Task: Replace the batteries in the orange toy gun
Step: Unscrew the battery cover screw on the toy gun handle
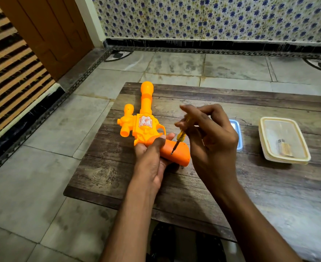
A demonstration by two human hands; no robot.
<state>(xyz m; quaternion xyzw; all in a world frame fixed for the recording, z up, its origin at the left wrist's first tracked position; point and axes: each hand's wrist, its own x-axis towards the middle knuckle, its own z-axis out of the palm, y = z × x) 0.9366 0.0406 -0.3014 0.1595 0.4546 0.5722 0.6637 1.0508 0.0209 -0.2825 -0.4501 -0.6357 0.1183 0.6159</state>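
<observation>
**Screwdriver tip on the grip screw**

Your left hand grips the orange toy gun at the neck of its handle, fingers curled around it, holding it on the wooden table just left of the frame's centre. The gun's long axis runs from the barrel, pointing toward the upper part of the frame, down to the handle, which angles toward the lower right. Your right hand pinches a yellow-handled screwdriver between fingertips and thumb. The shaft slopes down and to the left, and its tip meets the handle's flat face at what looks like the cover screw (too small to be sure it is seated in the head).

The relation that matters: the screw lies below and left of your right hand, so the tool leans rather than standing square to the face. I judge that straightening it would help the tip bite. At centre right sits a lidded container holding what appear to be batteries, beside a blue-rimmed lid.
</observation>
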